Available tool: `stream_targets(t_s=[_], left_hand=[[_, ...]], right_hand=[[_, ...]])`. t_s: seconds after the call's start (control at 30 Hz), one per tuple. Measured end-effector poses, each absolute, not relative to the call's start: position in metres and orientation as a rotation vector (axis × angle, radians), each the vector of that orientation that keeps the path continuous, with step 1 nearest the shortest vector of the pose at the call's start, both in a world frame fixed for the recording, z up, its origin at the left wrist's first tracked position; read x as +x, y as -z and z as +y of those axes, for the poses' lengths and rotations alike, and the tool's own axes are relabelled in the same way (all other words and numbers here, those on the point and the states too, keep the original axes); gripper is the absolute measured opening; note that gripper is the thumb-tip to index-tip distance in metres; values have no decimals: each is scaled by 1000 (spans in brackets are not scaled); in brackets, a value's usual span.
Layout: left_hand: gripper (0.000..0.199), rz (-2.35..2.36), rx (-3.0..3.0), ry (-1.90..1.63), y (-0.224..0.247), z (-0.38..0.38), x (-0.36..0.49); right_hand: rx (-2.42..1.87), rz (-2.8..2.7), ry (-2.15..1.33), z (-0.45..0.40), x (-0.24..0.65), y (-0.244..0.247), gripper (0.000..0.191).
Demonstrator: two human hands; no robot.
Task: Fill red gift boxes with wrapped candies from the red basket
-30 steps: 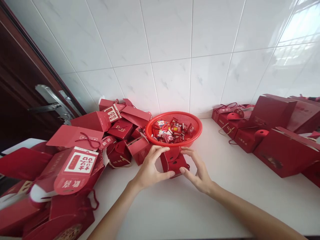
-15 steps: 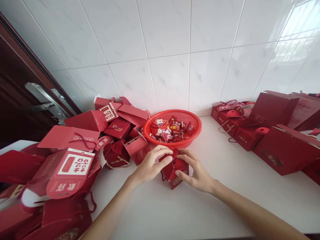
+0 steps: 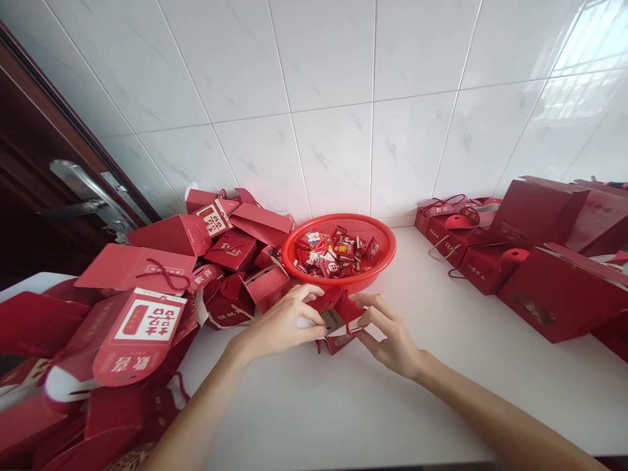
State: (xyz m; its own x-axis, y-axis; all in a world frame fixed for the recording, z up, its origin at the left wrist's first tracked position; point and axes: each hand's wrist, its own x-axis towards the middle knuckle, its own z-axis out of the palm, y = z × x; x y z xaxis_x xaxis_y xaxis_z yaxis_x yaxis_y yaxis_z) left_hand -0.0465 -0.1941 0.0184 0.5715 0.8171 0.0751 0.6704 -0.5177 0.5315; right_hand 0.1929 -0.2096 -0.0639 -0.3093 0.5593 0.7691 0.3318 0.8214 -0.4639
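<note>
A small red candy box [image 3: 338, 345] stands on the white table in front of me, its top flaps lifted apart so that the pale inside shows. My left hand [image 3: 284, 322] pinches the box's left flap between thumb and fingers. On the other side, my right hand [image 3: 392, 337] has its thumb and fingers closed on the right flap, close to the dark red cord. Right behind the box sits a red plastic basket [image 3: 366, 281] holding several wrapped candies [image 3: 338, 252]. My fingers partly cover the box's upper edges.
A heap of red boxes [image 3: 127, 333], some with flaps open, covers the left side. More red boxes [image 3: 554, 297] stand in a group at the right. White tiled wall [image 3: 333, 150] closes off the back; a dark door with a metal handle [image 3: 81, 183] is at far left.
The box top, closed half a second ago, is now open with its flaps spread. My left hand has moved slightly left and my right hand slightly right.
</note>
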Motion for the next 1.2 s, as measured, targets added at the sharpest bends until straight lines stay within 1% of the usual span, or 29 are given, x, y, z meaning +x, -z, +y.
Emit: stream_targets(t_s=[0.07, 0.1, 0.2, 0.3, 0.37, 0.43, 0.5, 0.57, 0.7, 0.77, 0.8, 0.87, 0.93, 1.0, 1.13, 1.2], left_hand=[[13, 1192, 2396, -439, -20, -197, -43], [16, 1195, 2404, -434, -21, -199, -41], [38, 1211, 2399, -426, -19, -201, -38], [60, 1203, 2378, -503, -13, -201, -37], [70, 1212, 2355, -560, -9, -201, -37], [75, 1219, 2326, -587, -8, -202, -36], [76, 1206, 2301, -609, -7, -202, -35], [74, 1194, 2284, -629, -8, -202, -34], [76, 1213, 2253, -627, -10, -204, -34], [78, 1222, 2242, -615, -11, -205, -34], [79, 1222, 2240, -608, -11, -206, -34], [80, 1219, 2240, -597, -12, -207, -33], [79, 1215, 2243, -593, -11, -208, -32], [77, 1199, 2247, -601, -11, -209, -30], [72, 1193, 2232, -604, -8, -207, -27], [70, 1232, 2206, -584, -6, -205, -26]], right_hand=[[-652, -1955, -269, -211, 193, 62, 6], [-648, -1974, -266, -212, 193, 62, 2], [-658, -2000, -230, -213, 192, 60, 7], [-696, -1969, -226, -212, 193, 59, 12], [-705, -1943, -223, -212, 193, 58, 14], [-680, -1930, -202, -212, 192, 57, 18], [-646, -1907, -226, -215, 192, 56, 21], [-652, -1832, -348, -217, 192, 54, 19], [-816, -1500, -691, -211, 197, 49, 21], [-931, -1372, -771, -203, 203, 47, 19], [-987, -1345, -756, -198, 206, 46, 15], [-1058, -1366, -603, -193, 213, 42, 8], [-1021, -1468, -355, -194, 217, 35, 14], [-875, -1663, -188, -200, 218, 26, 18], [-557, -2101, -226, -212, 213, 18, 26], [-506, -2160, -172, -213, 211, 22, 19]])
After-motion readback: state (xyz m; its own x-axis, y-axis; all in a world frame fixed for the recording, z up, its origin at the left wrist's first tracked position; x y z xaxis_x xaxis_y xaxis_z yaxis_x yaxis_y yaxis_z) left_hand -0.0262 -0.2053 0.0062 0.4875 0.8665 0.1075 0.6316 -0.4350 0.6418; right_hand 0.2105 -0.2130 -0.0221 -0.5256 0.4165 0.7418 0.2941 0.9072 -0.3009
